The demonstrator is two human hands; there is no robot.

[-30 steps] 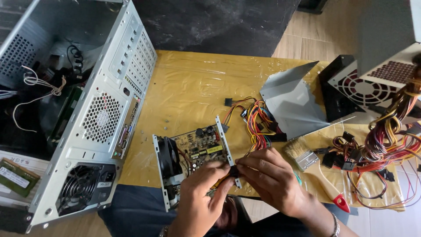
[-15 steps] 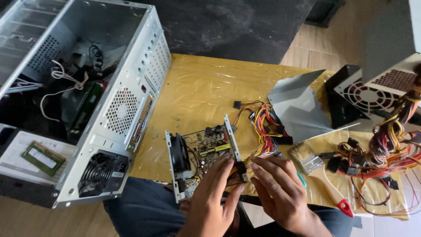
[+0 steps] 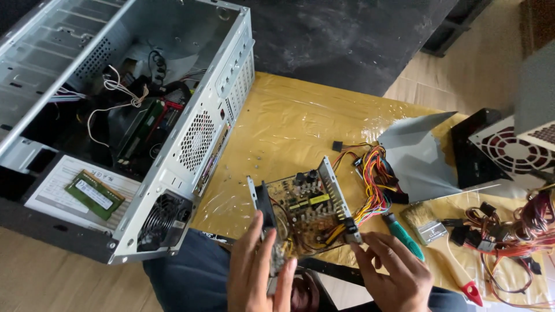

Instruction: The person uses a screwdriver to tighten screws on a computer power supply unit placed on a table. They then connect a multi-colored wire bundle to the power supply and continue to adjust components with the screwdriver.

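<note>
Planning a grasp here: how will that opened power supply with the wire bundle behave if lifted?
The opened power supply probably lifts rigid, since its metal tray and circuit board look stiff. The wire bundle is loose and would likely droop and drag across the yellow table. It may feel unbalanced, with the fan at the end by the left hand; the right hand steadies the other.

Opened power supply unit (image 3: 303, 209): bare grey metal chassis without cover, resting tilted at the near edge of the yellow table (image 3: 289, 124), held at its near end between the left hand (image 3: 257, 271) and the right hand (image 3: 396, 274). Inside, brownish circuit board with dark capacitors, coils and yellow parts; black fan upright at the left wall. Bundle of red, yellow, orange and black wires (image 3: 373, 176) leaving the right side, spread across the table, ending in black connectors.
</note>
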